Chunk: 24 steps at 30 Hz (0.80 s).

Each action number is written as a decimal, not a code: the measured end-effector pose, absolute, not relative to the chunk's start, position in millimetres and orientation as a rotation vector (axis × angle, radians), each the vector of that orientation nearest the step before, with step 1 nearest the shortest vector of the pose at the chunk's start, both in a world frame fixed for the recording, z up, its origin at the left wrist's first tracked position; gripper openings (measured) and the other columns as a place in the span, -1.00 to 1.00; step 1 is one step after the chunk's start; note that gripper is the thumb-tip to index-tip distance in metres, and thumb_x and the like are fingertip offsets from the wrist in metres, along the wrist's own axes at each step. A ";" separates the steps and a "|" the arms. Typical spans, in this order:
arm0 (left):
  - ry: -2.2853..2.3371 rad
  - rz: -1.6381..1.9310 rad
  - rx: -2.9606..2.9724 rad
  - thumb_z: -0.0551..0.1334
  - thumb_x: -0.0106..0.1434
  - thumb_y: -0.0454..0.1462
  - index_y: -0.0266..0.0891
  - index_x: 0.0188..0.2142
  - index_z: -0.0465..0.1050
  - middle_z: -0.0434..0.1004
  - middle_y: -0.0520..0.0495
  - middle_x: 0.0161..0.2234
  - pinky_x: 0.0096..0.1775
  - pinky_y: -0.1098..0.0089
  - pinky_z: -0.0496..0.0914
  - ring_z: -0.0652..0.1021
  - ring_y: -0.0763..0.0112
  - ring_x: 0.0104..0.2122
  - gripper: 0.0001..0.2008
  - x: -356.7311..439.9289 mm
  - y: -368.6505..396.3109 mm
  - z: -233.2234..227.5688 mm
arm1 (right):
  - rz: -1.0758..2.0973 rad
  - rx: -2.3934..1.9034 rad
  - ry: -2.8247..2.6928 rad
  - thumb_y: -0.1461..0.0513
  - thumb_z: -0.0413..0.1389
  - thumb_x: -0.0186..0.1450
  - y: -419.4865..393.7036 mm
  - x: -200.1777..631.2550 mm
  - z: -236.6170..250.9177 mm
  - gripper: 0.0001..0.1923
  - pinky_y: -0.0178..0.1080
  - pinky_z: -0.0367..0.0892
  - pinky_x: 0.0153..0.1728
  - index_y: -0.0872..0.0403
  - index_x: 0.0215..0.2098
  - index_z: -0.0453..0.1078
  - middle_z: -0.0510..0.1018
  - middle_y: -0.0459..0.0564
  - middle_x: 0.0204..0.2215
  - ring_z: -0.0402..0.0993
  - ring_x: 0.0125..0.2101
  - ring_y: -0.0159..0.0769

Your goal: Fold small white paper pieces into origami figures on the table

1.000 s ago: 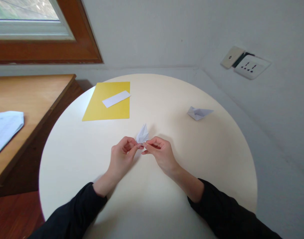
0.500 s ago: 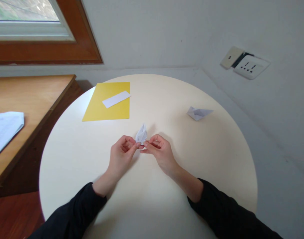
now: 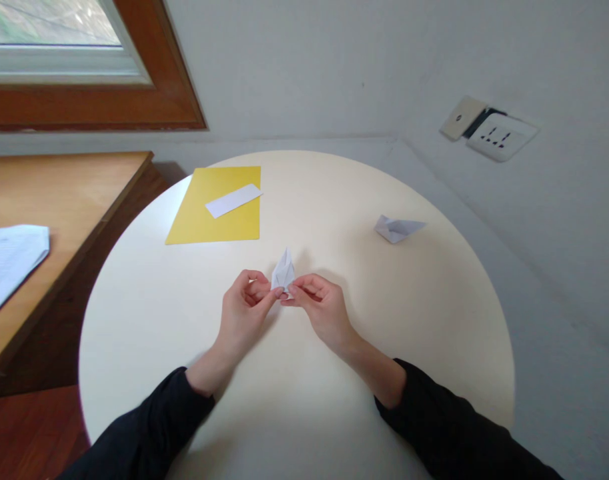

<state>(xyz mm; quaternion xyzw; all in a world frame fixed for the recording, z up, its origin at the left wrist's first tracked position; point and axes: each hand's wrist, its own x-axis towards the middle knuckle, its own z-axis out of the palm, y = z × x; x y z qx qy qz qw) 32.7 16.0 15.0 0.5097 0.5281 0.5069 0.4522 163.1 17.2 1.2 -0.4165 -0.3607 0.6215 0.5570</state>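
Note:
Between my hands is a small piece of folded white paper (image 3: 283, 272), its pointed tip turned away from me and creases showing on its face. My left hand (image 3: 247, 303) pinches its lower left edge, the thumb on top. On the lower right edge, the thumb and fingers of my right hand (image 3: 320, 303) are closed too. Both thumbs nearly meet at the near end of the paper, and the fingertips beneath it are partly hidden. The paper is held over the middle of the round white table (image 3: 304, 400).
A yellow sheet (image 3: 184, 223) lies at the back left of the table, with a white paper strip (image 3: 233, 201) on it. Toward the right sits a folded paper boat-like shape (image 3: 397, 229). A wooden desk (image 3: 94, 180) with papers (image 3: 14, 257) stands at left; walls border the back and right.
The folded paper has shifted slightly in my fingers, and its face looks flatter and more turned toward me. My hands stay in nearly the same place, both still pinching it.

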 end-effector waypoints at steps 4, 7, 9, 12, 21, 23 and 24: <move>1.281 1.204 1.222 0.37 -0.05 -0.12 -0.26 -0.29 0.35 0.58 -0.01 -0.51 -0.43 0.41 0.45 0.57 0.40 -0.51 -0.62 32.2 17.5 16.2 | 1.465 -0.984 -0.873 0.02 0.31 -0.07 16.9 163.3 1.4 -0.66 -0.20 0.54 -0.37 0.09 -0.53 0.40 0.55 -0.12 -0.57 0.52 -0.51 -0.36; 1.267 1.146 1.207 0.36 -0.04 -0.09 -0.29 -0.33 0.41 0.59 -0.07 -0.48 -0.38 0.36 0.47 0.58 0.36 -0.47 -0.64 31.6 18.3 17.4 | 1.490 -0.984 -0.893 0.02 0.31 -0.06 16.5 163.7 0.3 -0.67 -0.19 0.54 -0.36 0.08 -0.53 0.40 0.55 -0.13 -0.56 0.52 -0.50 -0.36; 1.260 1.129 1.216 0.35 -0.02 -0.09 -0.29 -0.38 0.44 0.59 -0.07 -0.49 -0.38 0.36 0.47 0.57 0.35 -0.48 -0.68 31.2 18.5 18.0 | 1.512 -0.987 -0.915 0.03 0.30 -0.05 16.3 164.1 -0.9 -0.68 -0.19 0.53 -0.35 0.08 -0.52 0.38 0.55 -0.13 -0.55 0.52 -0.49 -0.36; 1.247 1.135 1.246 0.34 0.00 -0.10 -0.29 -0.41 0.45 0.56 -0.05 -0.52 -0.40 0.38 0.46 0.56 0.38 -0.51 -0.71 30.8 18.4 18.8 | 1.519 -0.977 -0.934 0.08 0.30 -0.02 16.3 164.1 -1.4 -0.70 -0.19 0.51 -0.32 0.06 -0.49 0.31 0.56 -0.13 -0.50 0.52 -0.48 -0.36; 1.197 1.077 1.385 0.29 0.03 -0.21 -0.28 -0.44 0.46 0.47 0.02 -0.59 -0.50 0.50 0.35 0.45 0.49 -0.57 -0.84 32.6 14.2 12.2 | 1.373 -0.989 -1.041 0.12 0.29 -0.01 21.1 168.9 3.8 -0.72 -0.35 0.33 -0.49 0.03 -0.39 0.36 0.47 -0.18 -0.52 0.41 -0.52 -0.41; 1.184 1.048 1.390 0.29 0.03 -0.23 -0.27 -0.44 0.46 0.45 0.04 -0.59 -0.51 0.51 0.33 0.43 0.51 -0.58 -0.86 32.9 13.8 9.3 | 1.349 -1.037 -1.109 0.08 0.25 0.04 21.8 171.9 2.9 -0.75 -0.35 0.26 -0.52 0.07 -0.53 0.36 0.42 -0.17 -0.60 0.34 -0.57 -0.43; 1.181 1.035 1.388 0.29 0.03 -0.23 -0.27 -0.44 0.46 0.44 0.05 -0.59 -0.51 0.51 0.32 0.42 0.52 -0.58 -0.87 32.9 13.8 8.2 | 1.338 -1.058 -1.123 0.07 0.24 0.05 22.0 173.0 2.2 -0.74 -0.35 0.23 -0.53 0.08 -0.57 0.36 0.41 -0.17 -0.62 0.31 -0.58 -0.43</move>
